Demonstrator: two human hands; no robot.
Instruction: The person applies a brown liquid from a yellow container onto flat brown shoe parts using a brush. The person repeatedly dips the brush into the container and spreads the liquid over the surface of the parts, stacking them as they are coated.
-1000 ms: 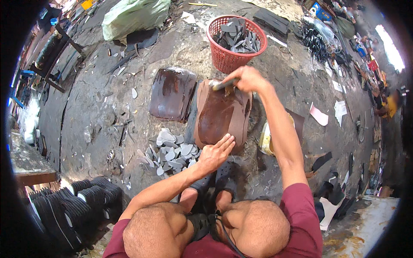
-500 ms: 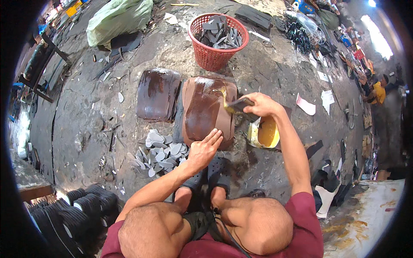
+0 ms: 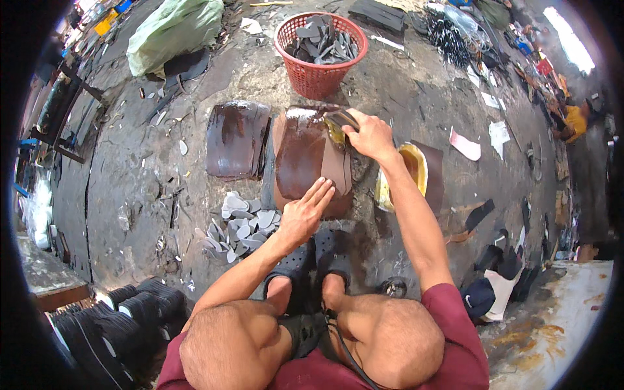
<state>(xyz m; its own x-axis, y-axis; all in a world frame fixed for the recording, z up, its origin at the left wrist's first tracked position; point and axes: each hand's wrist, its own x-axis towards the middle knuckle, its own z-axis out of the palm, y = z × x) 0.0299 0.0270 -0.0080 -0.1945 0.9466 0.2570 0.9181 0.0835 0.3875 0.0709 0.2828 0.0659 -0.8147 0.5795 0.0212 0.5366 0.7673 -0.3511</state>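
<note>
My right hand (image 3: 372,136) grips a dark-handled brush (image 3: 338,123), its glue-smeared end against the far right part of a brown sheet (image 3: 304,159). A wet, shiny coat covers much of this sheet, while a strip along its right side is dull and lighter. My left hand (image 3: 304,214) rests with fingers stretched out on the sheet's near edge, holding nothing. Right of the sheet stands a cut-open pale container (image 3: 383,188) with yellow glue inside, partly hidden by my right forearm. Another glossy brown stack of sheets (image 3: 239,142) lies to the left.
A red basket (image 3: 318,75) of grey cut pieces stands beyond the sheets. Loose grey pieces (image 3: 242,224) are heaped near my left forearm. A pale green bag (image 3: 172,36) lies far left, and black sole-shaped stacks (image 3: 123,325) stand near left. Scraps litter the floor.
My right hand and the brush have moved away from me and slightly left, up to the sheet's far right part. The glossy coat reaches farther right. My left hand stays on the near edge.
</note>
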